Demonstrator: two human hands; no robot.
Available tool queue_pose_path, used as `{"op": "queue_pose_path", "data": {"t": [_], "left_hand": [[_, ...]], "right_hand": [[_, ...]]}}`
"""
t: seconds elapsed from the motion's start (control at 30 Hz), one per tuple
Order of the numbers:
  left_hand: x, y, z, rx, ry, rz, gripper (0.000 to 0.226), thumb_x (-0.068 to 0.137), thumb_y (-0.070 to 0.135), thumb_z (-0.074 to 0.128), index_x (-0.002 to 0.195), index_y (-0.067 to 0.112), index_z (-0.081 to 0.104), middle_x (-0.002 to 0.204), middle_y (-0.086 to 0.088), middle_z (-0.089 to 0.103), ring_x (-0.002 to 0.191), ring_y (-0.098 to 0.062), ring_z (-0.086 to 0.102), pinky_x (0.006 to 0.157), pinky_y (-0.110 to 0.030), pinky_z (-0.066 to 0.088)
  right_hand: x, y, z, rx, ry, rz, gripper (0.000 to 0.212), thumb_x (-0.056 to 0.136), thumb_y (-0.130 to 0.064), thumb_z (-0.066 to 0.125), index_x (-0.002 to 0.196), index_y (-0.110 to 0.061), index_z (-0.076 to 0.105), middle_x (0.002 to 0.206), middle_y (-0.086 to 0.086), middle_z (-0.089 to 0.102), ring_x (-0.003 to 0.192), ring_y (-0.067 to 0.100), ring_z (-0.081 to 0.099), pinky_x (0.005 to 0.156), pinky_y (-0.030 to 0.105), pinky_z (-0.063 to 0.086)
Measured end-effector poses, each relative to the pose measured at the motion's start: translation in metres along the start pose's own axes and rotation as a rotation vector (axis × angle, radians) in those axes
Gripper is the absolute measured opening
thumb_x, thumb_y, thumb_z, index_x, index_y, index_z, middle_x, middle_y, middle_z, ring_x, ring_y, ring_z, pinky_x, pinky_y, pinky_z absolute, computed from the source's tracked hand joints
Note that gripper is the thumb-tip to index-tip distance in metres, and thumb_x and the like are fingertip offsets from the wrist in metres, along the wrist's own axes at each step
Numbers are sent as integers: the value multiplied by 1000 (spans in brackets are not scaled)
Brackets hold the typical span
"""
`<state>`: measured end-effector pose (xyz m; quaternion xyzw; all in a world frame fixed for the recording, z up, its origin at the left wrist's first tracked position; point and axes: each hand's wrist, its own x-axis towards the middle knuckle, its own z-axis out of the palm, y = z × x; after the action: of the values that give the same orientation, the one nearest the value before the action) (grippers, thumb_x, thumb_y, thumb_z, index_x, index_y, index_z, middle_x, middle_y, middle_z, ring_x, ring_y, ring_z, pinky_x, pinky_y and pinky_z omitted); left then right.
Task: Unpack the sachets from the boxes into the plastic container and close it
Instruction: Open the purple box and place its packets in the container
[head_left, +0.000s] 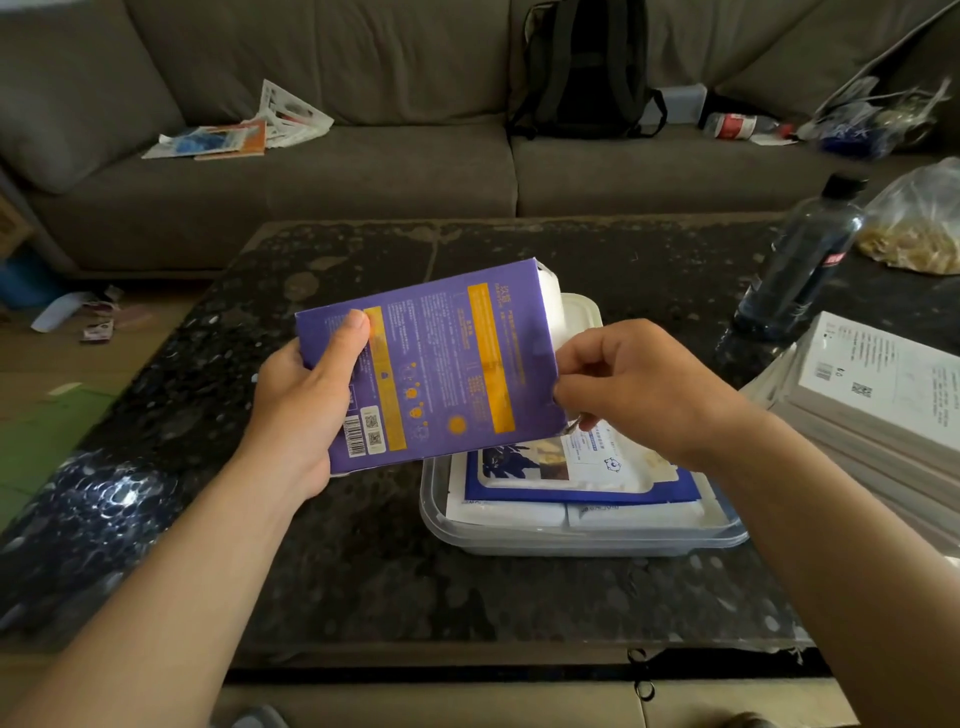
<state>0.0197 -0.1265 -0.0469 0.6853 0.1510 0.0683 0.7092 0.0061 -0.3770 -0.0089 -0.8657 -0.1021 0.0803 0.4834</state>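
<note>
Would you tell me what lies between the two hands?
The purple box, in the head view: the left hand grips its left end and the right hand pinches its lower right corner.

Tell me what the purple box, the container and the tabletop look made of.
Purple box: thin cardboard, it seems, matte printed face with crisp folded edges. Plastic container: clear, slightly glossy plastic; the sachets show through its wall. Table: probably polished stone or a stone-look slab, dark, speckled, with bright reflections.
</note>
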Motion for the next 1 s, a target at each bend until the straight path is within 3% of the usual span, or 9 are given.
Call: {"op": "queue_pose_path", "data": {"t": [0.1,0.27,0.4,0.5,0.57,0.7,0.83,0.9,1.0], "left_hand": [[1,1,-2,-15,-10,-2,36,91,53,65,109,21,68,94,2,79,84,-19,77,82,-50,60],[4,2,-6,-28,-15,-11,31,93,53,62,101,24,70,93,2,79,83,-18,77,79,-45,60],[8,3,-10,-47,17,-53,35,92,57,62,101,25,71,93,0,79,82,-20,77,73,-43,60],[10,3,-13,-50,23,-80,41,90,60,62,109,25,70,95,1,79,83,-20,77,77,-47,60],[10,4,-14,-48,24,-89,40,91,61,61,109,26,69,94,1,79,81,-19,77,76,-45,60],[11,3,-14,-25,16,-97,39,91,60,61,106,25,70,91,1,79,78,-19,77,71,-41,58],[13,3,-16,-25,-14,-145,42,89,63,61,105,26,73,92,-2,79,79,-22,77,77,-46,59],[14,3,-18,-34,-31,-172,41,89,63,62,104,26,73,92,-4,79,78,-23,77,79,-46,59],[15,4,-19,-35,-56,-202,41,88,62,63,102,24,73,91,-6,79,76,-24,77,76,-43,58]], "right_hand": [[0,-1,-2,64,25,2,12,91,-12,69,79,-13,69,76,-4,75,70,10,68,63,24,55],[-1,-2,-6,420,-21,56,27,73,-29,73,69,-10,54,92,15,75,84,25,72,58,29,54],[0,-6,-15,723,28,39,21,77,-22,68,74,-13,50,101,17,72,89,30,73,62,36,58],[0,-9,-25,752,133,-14,18,81,-15,67,86,-12,50,100,14,76,90,34,75,60,42,61],[-2,-11,-31,664,216,-95,22,89,-1,62,102,-15,51,96,13,77,89,39,75,54,43,61],[-11,-13,-42,495,82,-252,75,92,25,31,138,-31,50,113,13,74,101,33,73,68,50,63],[-12,-10,-53,131,68,-423,93,88,31,37,147,-41,38,119,-8,73,100,18,74,68,37,63],[-10,-9,-55,-22,85,-516,88,93,20,52,148,-47,36,135,-6,65,109,17,70,72,39,63],[-7,-9,-53,-483,158,-592,67,85,-13,74,136,-51,51,158,0,34,138,17,46,86,33,59]]}}
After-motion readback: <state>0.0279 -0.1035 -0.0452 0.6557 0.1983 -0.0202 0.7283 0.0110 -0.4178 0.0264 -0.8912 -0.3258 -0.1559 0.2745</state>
